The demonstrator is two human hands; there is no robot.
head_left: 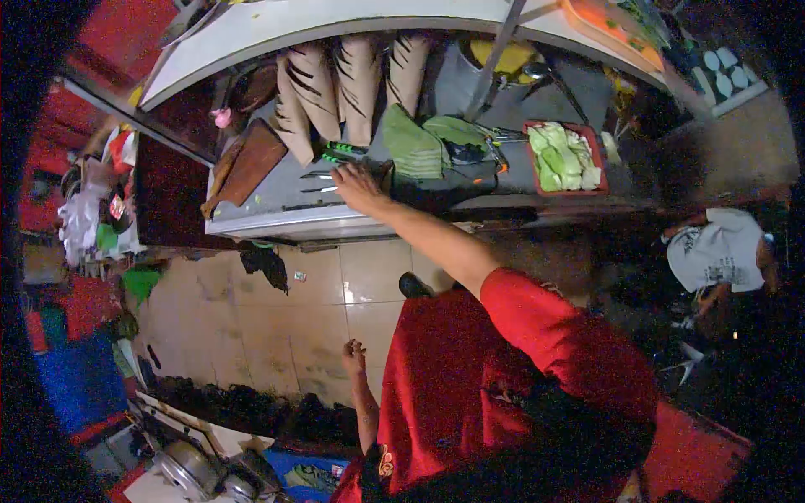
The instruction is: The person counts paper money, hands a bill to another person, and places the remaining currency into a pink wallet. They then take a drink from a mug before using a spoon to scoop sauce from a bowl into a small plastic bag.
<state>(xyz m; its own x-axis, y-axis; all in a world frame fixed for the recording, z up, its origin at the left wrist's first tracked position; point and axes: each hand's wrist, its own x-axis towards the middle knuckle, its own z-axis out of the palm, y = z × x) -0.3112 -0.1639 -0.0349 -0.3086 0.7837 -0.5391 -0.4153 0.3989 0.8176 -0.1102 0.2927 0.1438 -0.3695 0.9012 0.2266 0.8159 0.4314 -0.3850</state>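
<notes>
My right hand point(359, 188) reaches onto the grey counter with its fingers bent down. Two thin metal blades point(319, 176) lie at its fingertips, pointing left; whether the fingers grip one is hidden. Just above the hand are green-and-black handles point(342, 151). To its right lie green cloths point(412, 144) and a cluster of small tools point(495, 159), some with orange parts. My left hand point(355, 356) hangs low over the tiled floor, away from the counter, fingers loosely curled and apart, nothing visible in it.
On the counter are a brown wooden board point(256, 163), patterned paper sleeves point(356, 88), a red tray of cut greens point(602, 159) and a pot point(457, 71) with yellow contents. A shelf point(277, 23) overhangs the back. Metal pots point(186, 469) stand lower left. Another person in a white shirt point(719, 251) is at right.
</notes>
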